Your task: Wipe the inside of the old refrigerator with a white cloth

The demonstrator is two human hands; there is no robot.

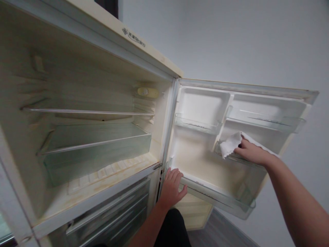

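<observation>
A white refrigerator door (200, 147) stands open on the right. My right hand (249, 151) is closed on a white wiping cloth (230, 145), at the middle right door bin; part of the cloth trails behind the hand. My left hand (172, 188) has its fingers hooked over the left end of the clear bottom door bin (210, 196), with the thumb apart in front. Above are a small clear left bin (197, 125) and a clear upper right bin (264, 120).
At left is the open fridge compartment (84, 92) with a glass shelf (102, 111), a clear drawer (102, 154) and yellow-brown stains on its floor. Below are freezer drawers (123, 212) and a lower open door (192, 212). My dark-clothed knee (172, 228) is close beneath the left hand.
</observation>
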